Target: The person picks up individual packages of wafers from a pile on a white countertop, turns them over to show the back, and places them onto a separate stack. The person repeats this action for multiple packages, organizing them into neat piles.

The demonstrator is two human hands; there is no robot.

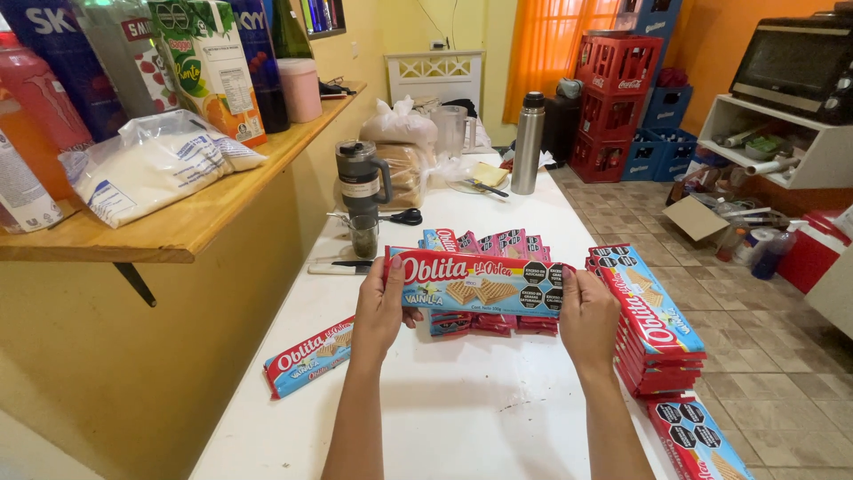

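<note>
Steel flask [528, 142], dark mug [360, 178] and scissors [404, 216] on the white worktop [462, 409]; red crates [617, 98] behind.

Glossy plastic wafer packet [480, 283], smooth white table [462, 409], wooden shelf [178, 227], brushed-metal flask [528, 142].

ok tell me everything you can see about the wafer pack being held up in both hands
The wafer pack is a long, flat, glossy wrapper, light blue with a red band along its top and pictures of wafers in the middle, plus black octagon labels near its right end. It looks sealed and is held level, face up to the camera, above the white table. The left hand grips its left end and the right hand its right end.
</note>
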